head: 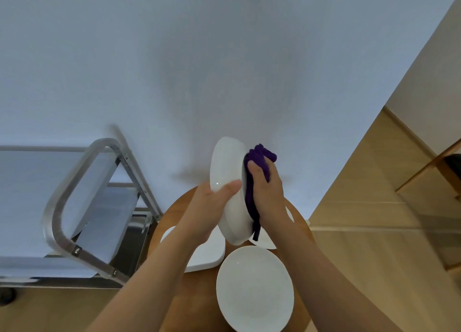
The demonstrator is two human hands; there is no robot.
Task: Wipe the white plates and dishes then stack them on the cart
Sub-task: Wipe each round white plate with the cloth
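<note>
While my left hand (pixel 212 202) clamps the slick, breakable dish (pixel 228 182) by its rim, my right hand (pixel 267 194) presses the cloth (pixel 259 162) inside.

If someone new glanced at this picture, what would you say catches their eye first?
Most striking is the white dish held up on edge in the middle, the left hand gripping its near side while the right hand presses a purple cloth against its inner face. Just below, a round white plate lies flat on the wooden table. At the left stands a metal cart.
</note>
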